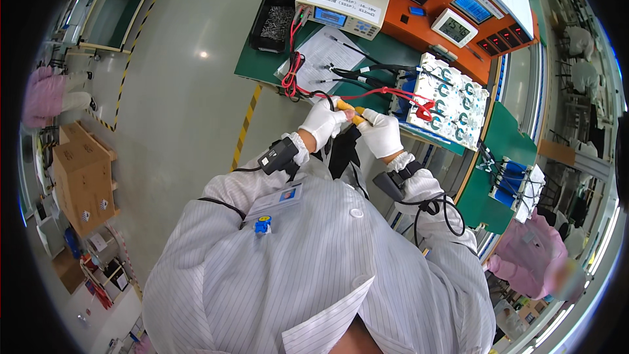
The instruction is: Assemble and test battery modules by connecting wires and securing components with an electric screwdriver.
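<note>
My left hand (321, 123), in a white glove, is closed with its fingers pinched at the table's front edge. A black cable (329, 99) runs into its fingers. Beside it, my right hand (380, 132), also gloved in white, pinches with its tips almost touching the left ones. Yellow shows at the fingertips of both hands; whether this is finger covers or a small part I cannot tell. Just beyond, red wires (373, 92) stretch toward a white-topped battery pack (451, 101) with green rings. Black leads (377, 67) lie beside it.
A beige meter (345, 0), an orange instrument (419, 26) with displays, and black bins (272, 21) of small metal parts stand on the green table (252, 62). Another pack (517, 187) sits at right, near a person in pink (531, 252). Cartons (85, 180) stand left.
</note>
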The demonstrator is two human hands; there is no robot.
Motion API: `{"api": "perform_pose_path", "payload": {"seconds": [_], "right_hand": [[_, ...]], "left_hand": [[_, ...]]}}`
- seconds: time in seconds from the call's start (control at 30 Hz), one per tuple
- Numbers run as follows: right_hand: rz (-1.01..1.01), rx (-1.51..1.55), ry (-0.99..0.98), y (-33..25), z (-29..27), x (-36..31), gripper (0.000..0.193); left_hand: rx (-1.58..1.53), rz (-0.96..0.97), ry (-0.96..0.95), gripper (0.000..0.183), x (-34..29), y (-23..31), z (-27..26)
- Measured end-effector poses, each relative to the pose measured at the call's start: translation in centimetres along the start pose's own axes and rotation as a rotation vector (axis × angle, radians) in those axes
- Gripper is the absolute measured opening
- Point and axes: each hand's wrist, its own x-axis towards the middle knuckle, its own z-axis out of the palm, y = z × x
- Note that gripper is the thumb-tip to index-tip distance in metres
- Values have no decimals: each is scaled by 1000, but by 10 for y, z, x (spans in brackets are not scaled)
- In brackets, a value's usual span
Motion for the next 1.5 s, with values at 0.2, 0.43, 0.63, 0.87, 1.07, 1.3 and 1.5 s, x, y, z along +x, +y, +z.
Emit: {"api": "perform_pose_path", "payload": {"seconds": [0.2,0.43,0.63,0.87,1.07,1.3,1.5], "right_hand": [[78,127,-91,-1,-11,7,44],[-34,-104,-211,-10,-4,12,35],[-197,-232,-197,-13,-14,21,26],[-70,-287,-260,-15,-19,24,20],[-127,-318,-258,-14,-14,21,22],[-165,-350,-281,-7,-10,25,22],[-100,-319,-338,-8,-14,26,19]], "left_hand": [[-364,204,145,11,33,22,-18],[-644,161,209,15,64,18,7],[-588,34,314,13,60,28,12],[-430,180,424,11,60,55,18],[-451,203,361,16,61,49,14],[-465,218,338,12,69,36,12],[-625,147,314,19,77,18,4]]}}
